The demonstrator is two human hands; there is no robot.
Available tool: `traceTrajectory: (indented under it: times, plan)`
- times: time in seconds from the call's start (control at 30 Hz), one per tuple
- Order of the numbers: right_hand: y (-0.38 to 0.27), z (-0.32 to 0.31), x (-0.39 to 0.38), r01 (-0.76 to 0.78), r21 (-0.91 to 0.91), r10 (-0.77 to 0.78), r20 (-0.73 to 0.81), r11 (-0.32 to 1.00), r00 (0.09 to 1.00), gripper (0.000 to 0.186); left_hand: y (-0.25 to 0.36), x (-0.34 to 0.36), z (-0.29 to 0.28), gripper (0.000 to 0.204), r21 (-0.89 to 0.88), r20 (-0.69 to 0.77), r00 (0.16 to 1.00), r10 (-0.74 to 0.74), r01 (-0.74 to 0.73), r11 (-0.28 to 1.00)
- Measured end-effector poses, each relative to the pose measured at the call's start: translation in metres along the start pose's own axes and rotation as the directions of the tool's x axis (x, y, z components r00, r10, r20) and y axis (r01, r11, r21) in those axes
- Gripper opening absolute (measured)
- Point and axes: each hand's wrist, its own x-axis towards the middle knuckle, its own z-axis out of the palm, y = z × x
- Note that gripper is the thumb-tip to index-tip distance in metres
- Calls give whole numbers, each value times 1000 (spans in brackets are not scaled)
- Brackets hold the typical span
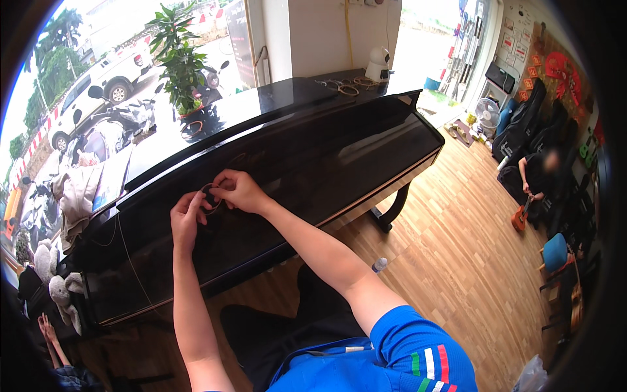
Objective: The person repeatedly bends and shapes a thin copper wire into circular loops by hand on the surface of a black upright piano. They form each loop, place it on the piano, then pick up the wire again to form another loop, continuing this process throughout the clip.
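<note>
My left hand [187,217] and my right hand [239,191] meet above the left part of a black upright piano [313,170]. Between their pinched fingers is a small loop of thin, light brown wire-like string [213,210]. The fingers of both hands are closed on it, thumbs against forefingers, and they hide part of the loop. Whether it is a music string or a plain wire, I cannot tell. Further left, a thin strand [128,253] hangs down over the piano's dark front; any link to the loop is not visible.
On the piano top stand a potted plant [179,65], loose coils [346,85] and a white camera-like device [377,65]. Cloth [80,196] and plush toys [63,291] lie left. A person's hands [48,330] show lower left; another person [539,176] holds a ukulele-like instrument [520,217] at right.
</note>
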Motion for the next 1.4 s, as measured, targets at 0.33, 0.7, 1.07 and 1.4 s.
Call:
traceTrajectory:
  times: [0.33,0.7,1.07,1.4]
  plan:
    - [5,-2,6,43,101,-42,-11,994,999,20,-4,3,6,25,-49,-179,984,20,-30,998]
    - [-7,-5,0,-98,122,90,70,988,993,25,3,0,3,29,49,-69,997,37,-34,998]
    - [-4,-5,2,-75,86,67,93,993,993,23,8,0,-6,30,77,232,972,-23,5,997]
    - [3,0,6,-49,86,43,68,995,997,20,17,4,-14,33,30,451,890,-63,55,998]
